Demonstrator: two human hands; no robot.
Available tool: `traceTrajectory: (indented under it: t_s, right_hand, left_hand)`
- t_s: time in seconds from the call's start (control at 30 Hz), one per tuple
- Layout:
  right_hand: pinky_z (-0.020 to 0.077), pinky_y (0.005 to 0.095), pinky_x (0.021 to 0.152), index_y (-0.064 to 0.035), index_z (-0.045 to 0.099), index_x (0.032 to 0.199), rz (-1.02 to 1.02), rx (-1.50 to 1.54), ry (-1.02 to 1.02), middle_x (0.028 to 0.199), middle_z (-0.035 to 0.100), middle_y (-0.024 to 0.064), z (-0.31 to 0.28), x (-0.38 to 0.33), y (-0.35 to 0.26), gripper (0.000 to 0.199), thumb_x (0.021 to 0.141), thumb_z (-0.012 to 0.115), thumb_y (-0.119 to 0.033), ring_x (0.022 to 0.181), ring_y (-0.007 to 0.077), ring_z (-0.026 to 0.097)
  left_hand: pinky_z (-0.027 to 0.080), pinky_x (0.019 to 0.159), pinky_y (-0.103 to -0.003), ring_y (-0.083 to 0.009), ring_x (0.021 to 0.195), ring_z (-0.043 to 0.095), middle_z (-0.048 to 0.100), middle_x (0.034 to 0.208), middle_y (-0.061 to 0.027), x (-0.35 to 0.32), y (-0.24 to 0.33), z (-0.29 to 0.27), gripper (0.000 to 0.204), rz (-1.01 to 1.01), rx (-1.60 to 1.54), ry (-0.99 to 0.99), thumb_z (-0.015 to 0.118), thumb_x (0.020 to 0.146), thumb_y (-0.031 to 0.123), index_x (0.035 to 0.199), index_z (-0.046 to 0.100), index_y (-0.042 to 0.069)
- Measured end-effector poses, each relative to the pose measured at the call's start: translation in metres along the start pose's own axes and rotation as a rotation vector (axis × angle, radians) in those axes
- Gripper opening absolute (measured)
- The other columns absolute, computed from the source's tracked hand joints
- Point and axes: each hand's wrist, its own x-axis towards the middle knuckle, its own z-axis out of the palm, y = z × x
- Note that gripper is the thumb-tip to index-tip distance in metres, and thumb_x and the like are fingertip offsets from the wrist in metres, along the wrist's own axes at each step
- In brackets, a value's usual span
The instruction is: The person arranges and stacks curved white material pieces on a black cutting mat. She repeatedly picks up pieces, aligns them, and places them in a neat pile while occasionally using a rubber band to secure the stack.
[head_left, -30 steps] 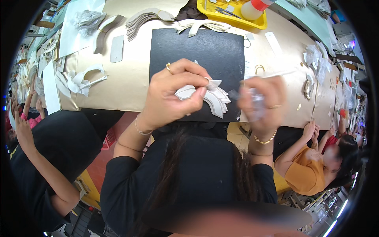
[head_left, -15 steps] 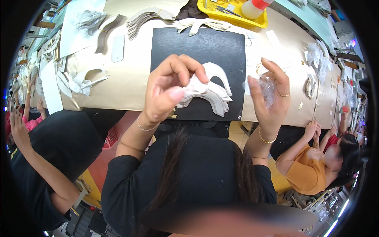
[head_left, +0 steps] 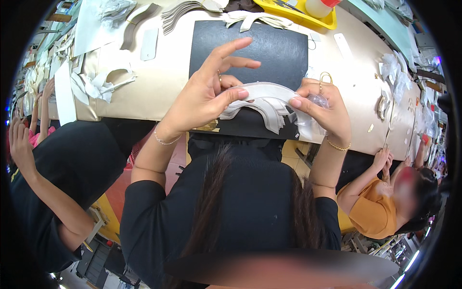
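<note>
Left hand [head_left: 207, 95], two fingers raised, is clamped on one end of a curved pale strip [head_left: 269, 90]; the other is pinched by the right hand [head_left: 333, 108] (clear plastic [head_left: 317, 100] is held too), which was spread half a second ago. Beneath, a fanned stack [head_left: 267, 111] is laid on a black mat [head_left: 284, 53].

A mat [head_left: 279, 58] is lying on the table [head_left: 149, 96], bearing a stack [head_left: 270, 115]; behind it, a tray [head_left: 301, 18] is holding a bottle [head_left: 317, 7]; scraps [head_left: 100, 90] are lying left.
</note>
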Motion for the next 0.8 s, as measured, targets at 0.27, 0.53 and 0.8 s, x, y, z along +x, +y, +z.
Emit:
traceTrajectory:
  t_s: [0.27,0.53,0.8]
  right_hand:
    - [0.0399,0.0237,0.057,-0.0015,0.069,0.084,0.35,-0.064,0.103,0.066,0.057,-0.0028,0.042,-0.017,0.052,0.025,0.088,0.077,-0.025,0.062,0.0057,0.048]
    - [0.0397,0.0228,0.056,-0.0022,0.066,0.087,0.276,-0.173,0.706,0.068,0.061,-0.0017,0.019,-0.044,0.057,0.029,0.093,0.072,-0.029,0.06,0.0052,0.048]
    - [0.0308,0.0244,0.054,-0.007,0.05,0.078,-0.233,0.578,0.364,0.069,0.044,-0.0006,0.084,-0.004,0.004,0.091,0.069,0.037,-0.097,0.062,0.0092,0.038]
  left_hand:
    - [0.058,0.071,-0.024,-0.0151,0.09,0.069,0.059,0.107,-0.0136,-0.037,-0.046,0.004,0.057,-0.277,0.24,0.227,0.061,0.091,-0.008,0.143,0.038,0.0]
    - [0.053,0.073,-0.037,-0.0229,0.084,0.063,0.057,0.099,-0.0098,-0.039,-0.068,-0.003,0.056,-0.209,0.943,0.216,0.079,0.083,0.023,0.132,0.056,0.007]
    - [0.038,0.109,-0.039,-0.02,0.126,0.051,0.051,0.136,-0.0114,-0.027,-0.059,0.043,0.071,0.02,-0.365,0.186,0.057,0.097,0.05,0.149,0.039,0.005]
